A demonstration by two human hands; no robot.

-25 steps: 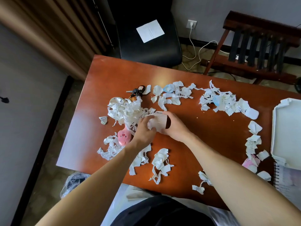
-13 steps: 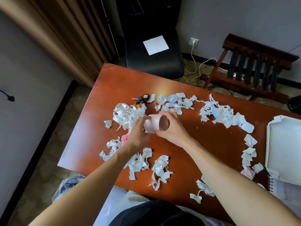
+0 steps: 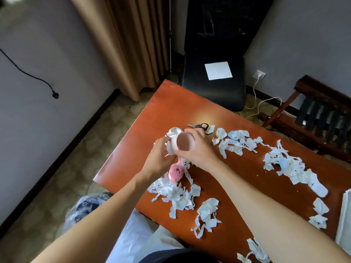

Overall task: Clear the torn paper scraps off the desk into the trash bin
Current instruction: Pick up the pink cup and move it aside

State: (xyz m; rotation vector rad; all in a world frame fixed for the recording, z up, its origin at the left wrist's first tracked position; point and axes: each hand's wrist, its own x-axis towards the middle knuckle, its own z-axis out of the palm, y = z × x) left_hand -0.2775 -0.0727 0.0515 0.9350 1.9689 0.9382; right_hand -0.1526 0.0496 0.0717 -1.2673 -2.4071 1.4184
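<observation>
Torn white paper scraps (image 3: 176, 193) lie in several heaps across the reddish-brown desk (image 3: 191, 111), more scraps (image 3: 284, 164) spreading to the right. Both hands hold a small ribbed white paper cup (image 3: 180, 144) on its side above the desk, its open mouth facing me. My left hand (image 3: 161, 158) grips its base end. My right hand (image 3: 197, 150) curls round its rim end. A trash bin lined with a clear plastic bag (image 3: 85, 207) stands on the floor left of the desk, partly behind my left forearm.
A pink toy-like object (image 3: 175, 172) lies among the scraps below my hands. Keys (image 3: 199, 126) rest behind the cup. A white tray (image 3: 343, 224) sits at the desk's right edge. Behind the desk stands a black chair (image 3: 212, 88) with a white sheet (image 3: 218, 70).
Both hands have lifted the cup off the desk and turned its mouth toward me. The camera has tilted up and left, bringing the bin and floor into view.
</observation>
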